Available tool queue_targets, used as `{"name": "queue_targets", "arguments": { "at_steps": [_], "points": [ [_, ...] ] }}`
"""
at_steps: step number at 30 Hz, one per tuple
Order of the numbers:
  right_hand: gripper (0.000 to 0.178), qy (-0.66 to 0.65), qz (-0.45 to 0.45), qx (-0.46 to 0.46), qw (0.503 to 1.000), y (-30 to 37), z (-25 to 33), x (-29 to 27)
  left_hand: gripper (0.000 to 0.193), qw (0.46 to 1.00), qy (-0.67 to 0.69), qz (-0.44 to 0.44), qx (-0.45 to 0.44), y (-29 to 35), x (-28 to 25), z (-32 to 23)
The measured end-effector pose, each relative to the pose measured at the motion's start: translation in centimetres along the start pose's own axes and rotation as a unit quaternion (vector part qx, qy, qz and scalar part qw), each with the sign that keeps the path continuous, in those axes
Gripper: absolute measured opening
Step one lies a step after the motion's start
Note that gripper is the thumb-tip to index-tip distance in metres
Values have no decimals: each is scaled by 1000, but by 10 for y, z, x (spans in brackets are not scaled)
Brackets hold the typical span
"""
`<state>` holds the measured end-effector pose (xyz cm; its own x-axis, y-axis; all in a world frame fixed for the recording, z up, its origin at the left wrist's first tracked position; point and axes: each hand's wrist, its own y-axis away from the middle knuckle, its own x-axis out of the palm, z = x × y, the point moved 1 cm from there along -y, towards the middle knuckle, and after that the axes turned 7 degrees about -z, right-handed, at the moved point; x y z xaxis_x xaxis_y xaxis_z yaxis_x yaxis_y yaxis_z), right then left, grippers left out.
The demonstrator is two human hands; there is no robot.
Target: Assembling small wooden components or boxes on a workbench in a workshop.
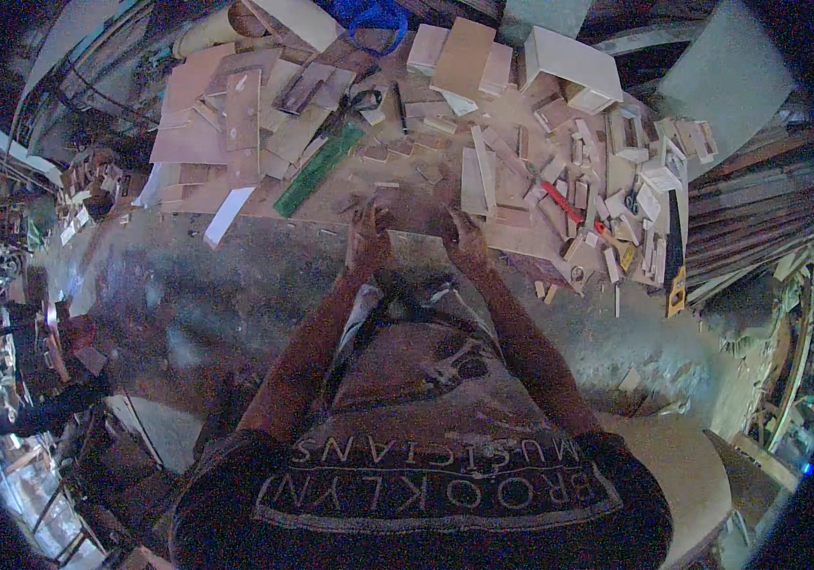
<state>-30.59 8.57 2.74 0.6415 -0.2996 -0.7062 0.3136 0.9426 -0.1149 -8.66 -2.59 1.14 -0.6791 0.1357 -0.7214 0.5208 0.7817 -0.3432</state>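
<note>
Both forearms reach forward to the near edge of a low wooden worktop (264,217). Bent fingers show on my left hand (369,237), just below a small pale wood strip (386,185). Across a short gap, my right hand (465,239) curls inward toward it. A brownish flat surface (416,211) lies between the two hands; whether it is a separate board or part of the worktop is unclear in the dim, grainy picture. Something may be in the fingers of either hand, but I cannot make it out. A green strip (319,171) lies left of my left hand.
Wood offcuts, a red-handled tool (562,201) and a yellow-handled saw (677,293) lie at right. Pale wooden boxes (568,66) stand at the back. Flat boards (193,104) are heaped at left, with a white strip (228,217) overhanging the edge.
</note>
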Motion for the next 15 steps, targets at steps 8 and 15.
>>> {"name": "queue_targets", "arguments": {
  "at_steps": [8, 15],
  "points": [
    [46, 17, -55, 13, 998, -3, 6, 1, 51, 995, 89, 30, -20, -27, -23, 0],
    [46, 14, -63, 7, 998, -20, 27, 10, 54, 997, 62, -25, 24, -28, -23, 29]
  ]
}}
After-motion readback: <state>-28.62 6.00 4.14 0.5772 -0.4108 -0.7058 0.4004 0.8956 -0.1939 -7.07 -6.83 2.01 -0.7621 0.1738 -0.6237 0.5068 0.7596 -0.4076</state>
